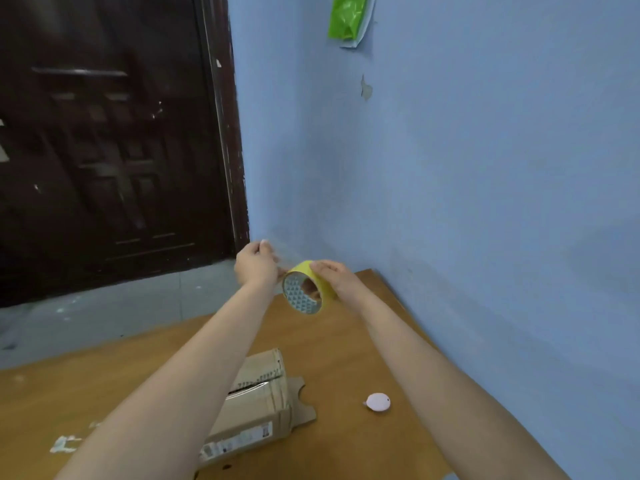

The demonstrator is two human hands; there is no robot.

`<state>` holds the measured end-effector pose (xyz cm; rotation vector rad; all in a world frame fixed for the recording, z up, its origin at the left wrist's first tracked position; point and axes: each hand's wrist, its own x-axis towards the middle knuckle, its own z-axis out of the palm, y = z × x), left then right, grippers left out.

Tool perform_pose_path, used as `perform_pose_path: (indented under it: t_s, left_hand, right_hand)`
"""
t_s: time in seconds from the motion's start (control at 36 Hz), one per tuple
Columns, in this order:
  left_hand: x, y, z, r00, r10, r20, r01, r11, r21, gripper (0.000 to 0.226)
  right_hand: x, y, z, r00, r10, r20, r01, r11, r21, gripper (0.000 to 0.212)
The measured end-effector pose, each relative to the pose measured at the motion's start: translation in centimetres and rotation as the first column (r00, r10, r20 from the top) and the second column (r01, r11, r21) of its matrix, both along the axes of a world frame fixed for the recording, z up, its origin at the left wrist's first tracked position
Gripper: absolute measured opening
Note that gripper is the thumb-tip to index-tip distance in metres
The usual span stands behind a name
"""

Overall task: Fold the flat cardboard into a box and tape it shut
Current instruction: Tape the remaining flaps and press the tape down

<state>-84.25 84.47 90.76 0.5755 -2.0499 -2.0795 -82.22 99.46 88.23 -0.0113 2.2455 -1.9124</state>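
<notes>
The fingers of the left hand are curled together in a pinch, apparently on the free end of clear tape drawn off the roll; the strip itself is too faint to make out with certainty. The right hand grips the roll of tape, yellow on its outer face with a patterned core, fingers curled over its top. Both hands are raised well above the surface, close together, the roll between them.

The step in hand looks like pulling out a length of tape. The cardboard box lies below the arms on the wooden surface, partly folded, its top seam gaping and one flap sticking out on the right. The next move likely calls for pressing those flaps closed, laying the strip along the seam, then cutting it.

A small pale round object sits right of the box, apart from it. Beyond the surface are a grey floor, a dark wooden door, a blue wall and a green bag hanging high on it.
</notes>
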Motion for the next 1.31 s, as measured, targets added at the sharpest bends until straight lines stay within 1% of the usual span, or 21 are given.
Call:
perform_pose_path:
  t_s: [0.06,0.11,0.17,0.25,0.28,0.31,0.36,0.39,0.5,0.56,0.64,0.78,0.86,0.94,1.0,1.14,1.22,1.31]
  left_hand:
    - [-0.1,-0.5,0.7,0.995,0.036,0.095,-0.060,0.964,0.257,0.023]
    - [-0.2,-1.2,1.2,0.978,0.032,0.204,-0.122,0.886,0.447,0.018]
    - [-0.3,-1.7,1.6,0.962,-0.014,0.273,-0.143,0.827,0.544,0.015]
    - [-0.3,-1.8,2.0,0.961,-0.037,0.274,-0.128,0.819,0.560,0.008]
    - [-0.3,-1.6,2.2,0.968,-0.022,0.250,-0.121,0.832,0.541,0.009]
    - [-0.5,-1.3,2.4,0.977,0.003,0.212,-0.109,0.864,0.491,0.014]
    - [-0.6,-0.6,2.6,0.994,0.028,0.104,-0.062,0.937,0.343,0.028]
    - [-0.6,-0.4,2.7,0.998,0.025,0.053,-0.039,0.958,0.285,0.031]
    - [-0.3,-0.2,3.1,0.995,-0.045,-0.088,0.057,0.989,0.138,0.032]
    - [-0.3,-0.1,3.1,0.991,-0.088,-0.104,0.100,0.989,0.110,0.031]
    - [-0.2,0.1,2.7,0.985,-0.144,-0.099,0.149,0.988,0.043,0.030]
    - [-0.1,0.4,1.4,0.976,-0.204,-0.075,0.199,0.978,-0.062,0.033]
    - [0.1,0.5,0.1,0.969,-0.244,-0.048,0.236,0.962,-0.141,0.035]
    - [0.0,0.2,-1.2,0.966,-0.257,-0.012,0.251,0.952,-0.176,0.038]
    - [-0.2,-0.2,-1.9,0.954,-0.299,0.018,0.295,0.931,-0.216,0.039]
    - [0.1,-0.9,-4.2,0.897,-0.434,0.084,0.431,0.814,-0.389,0.039]
    - [0.6,-1.1,-5.4,0.879,-0.456,0.141,0.457,0.719,-0.523,0.038]
    - [0.9,-1.0,-6.3,0.878,-0.443,0.184,0.458,0.659,-0.597,0.035]
  right_hand:
    - [0.5,0.1,0.3,1.000,-0.003,-0.009,0.002,0.998,-0.065,0.019]
    - [1.0,0.3,0.8,0.999,-0.016,-0.036,0.012,0.992,-0.128,0.017]
    - [1.6,0.5,2.1,0.997,-0.003,-0.084,-0.009,0.989,-0.145,0.014]
    - [2.4,0.7,4.8,0.985,0.029,-0.168,-0.044,0.995,-0.087,0.012]
    - [2.6,0.7,5.8,0.981,0.030,-0.192,-0.042,0.997,-0.060,0.012]
    - [2.8,0.6,6.7,0.977,0.029,-0.211,-0.036,0.999,-0.034,0.011]
    - [3.2,0.5,8.3,0.972,0.018,-0.232,-0.017,1.000,0.009,0.013]
    - [3.4,0.4,8.9,0.971,0.006,-0.239,-0.003,1.000,0.015,0.015]
    - [4.7,0.5,10.1,0.973,-0.049,-0.226,0.046,0.999,-0.017,0.015]
    - [5.5,0.7,9.9,0.978,-0.056,-0.199,0.052,0.998,-0.025,0.015]
    - [6.6,0.8,9.2,0.983,-0.088,-0.162,0.090,0.996,0.005,0.017]
    - [8.1,0.3,7.0,0.987,-0.137,-0.081,0.138,0.990,0.011,0.018]
    - [8.9,-0.2,5.7,0.982,-0.181,-0.062,0.182,0.983,0.016,0.018]
    - [10.0,-0.6,4.4,0.982,-0.182,-0.043,0.185,0.978,0.100,0.020]
    - [10.8,-0.8,3.2,0.984,-0.175,-0.023,0.176,0.973,0.147,0.025]
    - [11.9,-0.7,1.7,0.981,-0.192,-0.007,0.188,0.949,0.252,0.031]
    - [12.1,-1.7,1.2,0.981,-0.192,-0.017,0.185,0.916,0.357,0.035]
    - [12.4,-2.7,0.6,0.979,-0.202,-0.023,0.187,0.852,0.489,0.042]
